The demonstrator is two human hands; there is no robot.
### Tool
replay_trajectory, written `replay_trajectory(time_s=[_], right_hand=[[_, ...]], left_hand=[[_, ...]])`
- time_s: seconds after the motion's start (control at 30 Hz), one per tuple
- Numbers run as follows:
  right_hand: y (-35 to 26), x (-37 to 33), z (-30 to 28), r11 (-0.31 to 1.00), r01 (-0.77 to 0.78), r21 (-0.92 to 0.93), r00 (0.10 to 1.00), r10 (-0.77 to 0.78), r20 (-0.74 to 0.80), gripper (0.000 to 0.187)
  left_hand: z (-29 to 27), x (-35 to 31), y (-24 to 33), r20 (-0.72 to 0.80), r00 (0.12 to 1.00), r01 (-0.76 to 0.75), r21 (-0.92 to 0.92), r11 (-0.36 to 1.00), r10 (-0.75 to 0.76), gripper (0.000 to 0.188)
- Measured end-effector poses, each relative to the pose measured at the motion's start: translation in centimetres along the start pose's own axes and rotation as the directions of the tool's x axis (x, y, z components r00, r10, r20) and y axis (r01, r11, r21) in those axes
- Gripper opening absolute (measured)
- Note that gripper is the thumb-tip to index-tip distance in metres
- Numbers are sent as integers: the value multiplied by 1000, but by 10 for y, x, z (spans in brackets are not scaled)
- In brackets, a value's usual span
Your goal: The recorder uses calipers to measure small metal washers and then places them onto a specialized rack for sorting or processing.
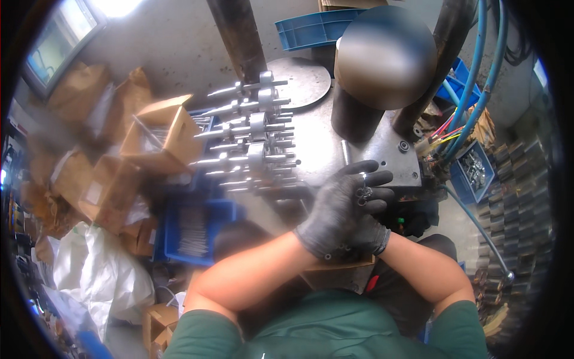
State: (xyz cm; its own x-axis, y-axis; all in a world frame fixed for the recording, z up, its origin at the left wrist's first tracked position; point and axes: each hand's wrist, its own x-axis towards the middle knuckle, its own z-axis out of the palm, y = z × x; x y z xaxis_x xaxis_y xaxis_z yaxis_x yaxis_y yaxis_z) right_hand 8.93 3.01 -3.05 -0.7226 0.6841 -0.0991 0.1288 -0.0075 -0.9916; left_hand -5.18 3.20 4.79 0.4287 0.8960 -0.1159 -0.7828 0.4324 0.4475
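Observation:
My left hand (335, 206), in a black glove, reaches in front of the steel press plate (314, 134). Small shiny metal rings (362, 195) sit at its fingers, which stretch to the right. Crossed beneath it is my right hand (368, 234), also black-gloved; its fingers are mostly hidden, so I cannot tell their pose. Just beyond the fingertips a slim steel pin (345, 153) stands at the plate. More small rings (327, 256) lie below the hands, by a box edge on my lap. A round bearing-like part (403, 146) rests on the plate's right side.
Several metal shafts with round collars (257, 128) line the plate's left side. A thick dark column (357, 116) rises behind the hands. Left are cardboard boxes (161, 134) and a blue bin of rods (197, 230); right, a blue bin of metal parts (473, 169) and hoses (478, 96).

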Motion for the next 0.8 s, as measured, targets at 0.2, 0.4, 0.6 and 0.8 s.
replay_trajectory(time_s=[0.2,0.4,0.6,0.8], right_hand=[[1,4,1,978,-26,208,998,14,57,50],[5,10,5,914,-41,403,996,8,84,49],[9,17,11,809,-51,585,995,-10,102,48],[15,22,24,682,-73,728,992,-26,123,47]], left_hand=[[6,-3,-7,-18,999,-37,34,999,38,49],[10,0,-5,-127,990,-29,189,982,54,40],[8,1,-1,-167,982,-31,304,952,85,41],[5,1,3,-135,985,-58,342,938,110,39]])
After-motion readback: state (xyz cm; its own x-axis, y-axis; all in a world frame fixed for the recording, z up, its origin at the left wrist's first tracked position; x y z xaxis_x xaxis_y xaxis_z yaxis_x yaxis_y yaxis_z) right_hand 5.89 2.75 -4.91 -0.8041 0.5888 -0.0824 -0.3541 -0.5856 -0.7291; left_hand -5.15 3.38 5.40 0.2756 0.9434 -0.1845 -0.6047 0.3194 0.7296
